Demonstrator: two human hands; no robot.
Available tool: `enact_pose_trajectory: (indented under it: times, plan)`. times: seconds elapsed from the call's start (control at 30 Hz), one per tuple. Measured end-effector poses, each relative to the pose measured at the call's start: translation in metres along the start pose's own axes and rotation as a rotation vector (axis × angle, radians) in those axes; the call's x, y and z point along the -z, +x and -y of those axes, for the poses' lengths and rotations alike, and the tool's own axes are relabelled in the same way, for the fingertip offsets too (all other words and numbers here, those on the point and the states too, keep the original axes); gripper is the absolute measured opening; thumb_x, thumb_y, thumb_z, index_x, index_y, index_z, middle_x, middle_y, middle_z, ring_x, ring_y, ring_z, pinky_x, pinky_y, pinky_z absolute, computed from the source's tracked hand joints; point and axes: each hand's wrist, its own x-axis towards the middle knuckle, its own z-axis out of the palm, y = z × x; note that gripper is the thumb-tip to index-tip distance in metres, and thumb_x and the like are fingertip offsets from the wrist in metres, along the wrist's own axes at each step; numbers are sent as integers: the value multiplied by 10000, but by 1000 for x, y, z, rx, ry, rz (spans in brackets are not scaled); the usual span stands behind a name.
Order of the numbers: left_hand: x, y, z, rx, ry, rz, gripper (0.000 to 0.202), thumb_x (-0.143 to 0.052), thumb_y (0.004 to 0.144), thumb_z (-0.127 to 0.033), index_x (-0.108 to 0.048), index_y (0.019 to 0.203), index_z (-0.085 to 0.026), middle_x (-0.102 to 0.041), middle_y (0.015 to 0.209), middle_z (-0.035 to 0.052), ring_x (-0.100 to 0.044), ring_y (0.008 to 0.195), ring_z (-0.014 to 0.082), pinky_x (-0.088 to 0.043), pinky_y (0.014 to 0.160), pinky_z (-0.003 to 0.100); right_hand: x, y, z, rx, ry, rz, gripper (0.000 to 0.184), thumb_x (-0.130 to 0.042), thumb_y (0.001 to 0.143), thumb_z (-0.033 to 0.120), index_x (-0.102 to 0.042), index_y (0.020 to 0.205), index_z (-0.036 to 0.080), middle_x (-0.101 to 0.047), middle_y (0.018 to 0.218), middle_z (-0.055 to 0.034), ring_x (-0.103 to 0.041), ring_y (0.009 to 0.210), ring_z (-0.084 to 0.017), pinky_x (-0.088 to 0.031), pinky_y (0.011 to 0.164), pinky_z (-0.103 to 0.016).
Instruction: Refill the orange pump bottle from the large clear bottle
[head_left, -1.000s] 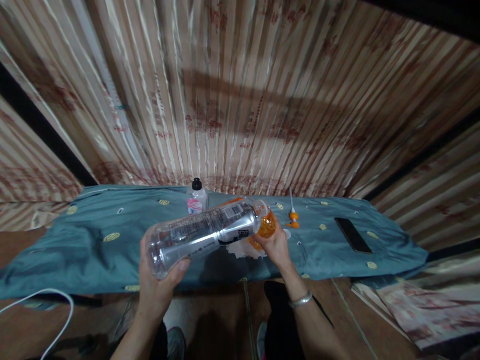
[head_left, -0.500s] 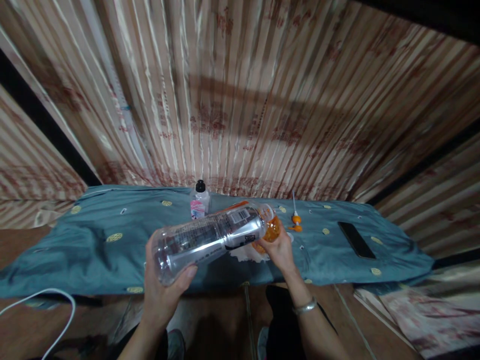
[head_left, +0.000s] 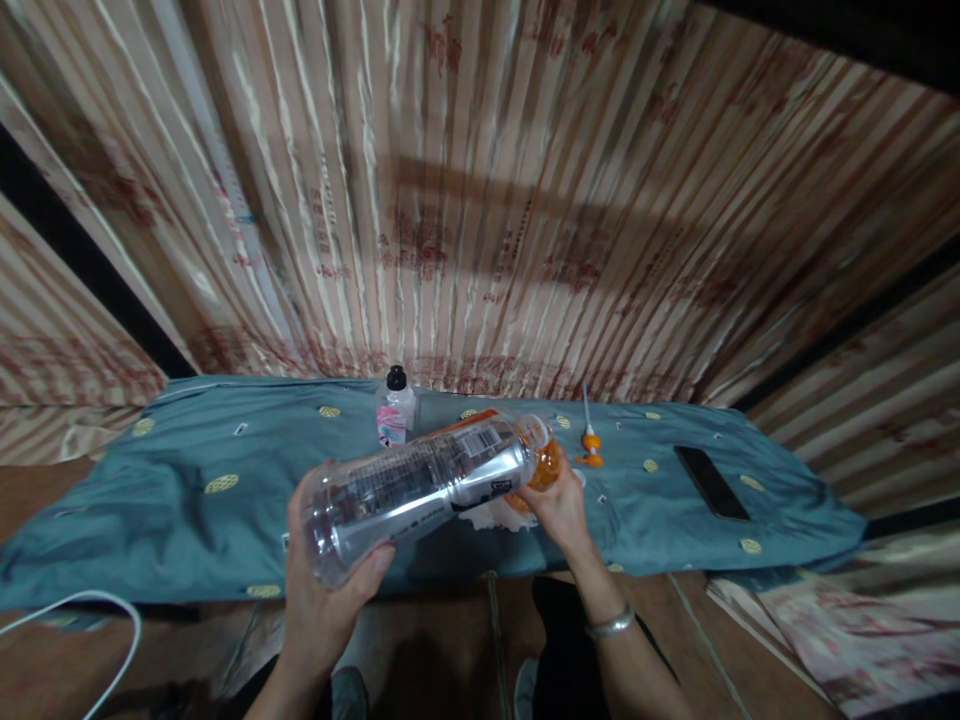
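My left hand [head_left: 328, 590] is wrapped round the base end of a large clear plastic bottle [head_left: 420, 490] with a silver label. The bottle is tilted, its neck pointing right and slightly up, at the mouth of an orange bottle [head_left: 545, 467]. Closed round that orange bottle is my right hand [head_left: 559, 505], with a silver bangle at the wrist. Most of the orange bottle is hidden behind the clear one and my fingers. A white patch, perhaps tissue [head_left: 499, 514], shows below them. To the right lies an orange pump head [head_left: 591, 445] with its tube.
A small clear bottle with a black cap [head_left: 395, 410] stands behind the large one. On the right of the teal cloth [head_left: 195, 530] lies a black phone [head_left: 711, 482]. A curtain [head_left: 465, 240] hangs behind; a white cable [head_left: 124, 605] loops at lower left.
Both hands keep their hold, and the two bottles stay mouth to mouth. The large bottle's base end has dipped slightly, and the view has shifted a little.
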Motion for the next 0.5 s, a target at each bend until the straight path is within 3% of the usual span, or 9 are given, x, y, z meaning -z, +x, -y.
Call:
enact_pose_trajectory:
  times: [0.13, 0.23, 0.4, 0.5]
  plan:
    - [-5, -4, -7, 36, -18, -14, 974, -927, 795, -659, -583, 1619, -269, -821, 1311, 101, -829, 1129, 391, -705, 987, 560, 1, 0, -4, -4, -46, -12, 699, -886, 672, 471, -756, 1311, 220, -906, 1214, -142, -868, 1097, -411, -704, 1029, -579]
    - [-13, -9, -17, 69, -39, -73, 1027, -906, 821, -712, -552, 1679, -270, -807, 1313, 97, -814, 1129, 378, -678, 1031, 557, 2, -1, -7, 24, -43, -17, 662, -884, 685, 439, -758, 1304, 239, -906, 1229, -122, -864, 1119, -391, -700, 1041, -546]
    - [-18, -13, -25, 102, -55, -80, 1062, -908, 773, -803, -586, 1628, -263, -766, 1406, 117, -756, 1259, 400, -572, 1202, 604, 3, -3, -6, 24, -63, -12, 674, -891, 703, 454, -766, 1321, 216, -908, 1211, -118, -867, 1087, -383, -712, 994, -514]
    - [-17, -14, -28, 137, -52, -84, 1068, -920, 754, -801, -583, 1607, -253, -746, 1413, 123, -748, 1245, 389, -566, 1203, 596, 4, -3, -3, -7, -56, -9, 691, -912, 687, 448, -773, 1319, 207, -914, 1181, -105, -870, 1053, -360, -712, 986, -477]
